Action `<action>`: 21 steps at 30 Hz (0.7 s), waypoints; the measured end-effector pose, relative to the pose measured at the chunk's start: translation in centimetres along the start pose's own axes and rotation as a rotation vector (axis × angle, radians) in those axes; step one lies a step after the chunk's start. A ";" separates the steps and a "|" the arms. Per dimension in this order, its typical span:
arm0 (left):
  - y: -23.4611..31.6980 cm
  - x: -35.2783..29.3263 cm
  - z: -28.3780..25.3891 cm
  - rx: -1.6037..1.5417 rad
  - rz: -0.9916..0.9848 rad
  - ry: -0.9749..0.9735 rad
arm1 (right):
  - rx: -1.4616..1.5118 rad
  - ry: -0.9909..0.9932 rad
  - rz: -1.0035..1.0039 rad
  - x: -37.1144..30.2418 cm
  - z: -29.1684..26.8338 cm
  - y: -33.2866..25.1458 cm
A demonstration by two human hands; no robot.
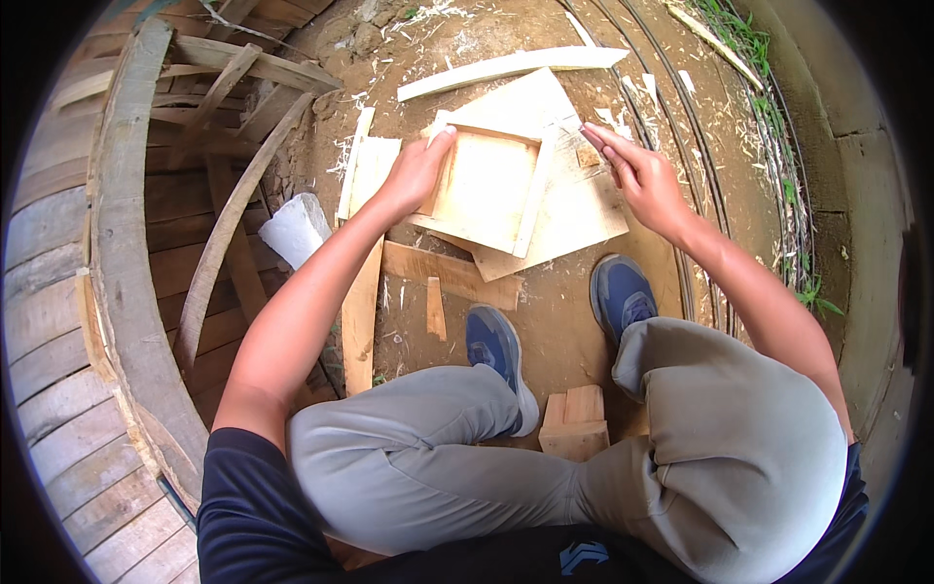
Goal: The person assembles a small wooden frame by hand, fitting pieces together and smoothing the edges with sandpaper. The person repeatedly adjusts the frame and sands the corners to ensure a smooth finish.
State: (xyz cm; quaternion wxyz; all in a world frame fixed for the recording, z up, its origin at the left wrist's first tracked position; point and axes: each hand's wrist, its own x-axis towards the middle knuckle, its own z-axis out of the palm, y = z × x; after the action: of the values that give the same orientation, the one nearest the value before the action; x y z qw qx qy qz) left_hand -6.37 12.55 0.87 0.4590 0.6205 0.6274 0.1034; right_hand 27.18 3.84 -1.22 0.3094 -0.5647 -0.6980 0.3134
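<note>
My left hand [418,175] is closed on the left side of a shallow square wooden tray [530,200], thumb over its rim. The tray lies tilted on a pale flat board [593,209], its inside bright with sunlight. Just right of the tray, my right hand [640,180] hangs over the board's edge, apart from the tray. Its fingers are pressed together and point to the upper left. A thin dark edge shows at the fingertips, but what they hold, if anything, is too small to name.
Around the boards lie a long wood strip [516,70], planks [448,273] and shavings on dirt. A wood block [574,423] sits between my legs, near my blue shoes [623,292]. Left stands a curved timber structure [146,243] with a white bag [295,231]; dark cables [671,127] run right.
</note>
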 end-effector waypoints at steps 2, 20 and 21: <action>0.0 -0.3 0.5 -0.124 -0.046 -0.049 | 0.067 -0.023 -0.009 -0.1 -0.3 -1.0; -0.1 -1.5 1.2 -0.219 -0.202 -0.327 | 0.125 -0.028 -0.127 1.0 -0.6 -3.8; -0.1 -1.6 1.5 -0.182 -0.115 -0.324 | 0.143 0.005 -0.166 1.1 -0.6 -4.2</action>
State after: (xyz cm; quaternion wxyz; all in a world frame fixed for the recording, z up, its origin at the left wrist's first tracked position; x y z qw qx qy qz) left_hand -5.71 10.46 0.68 0.6132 0.5482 0.5678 0.0323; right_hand 24.97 4.25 2.53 0.3753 -0.4823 -0.7174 0.3344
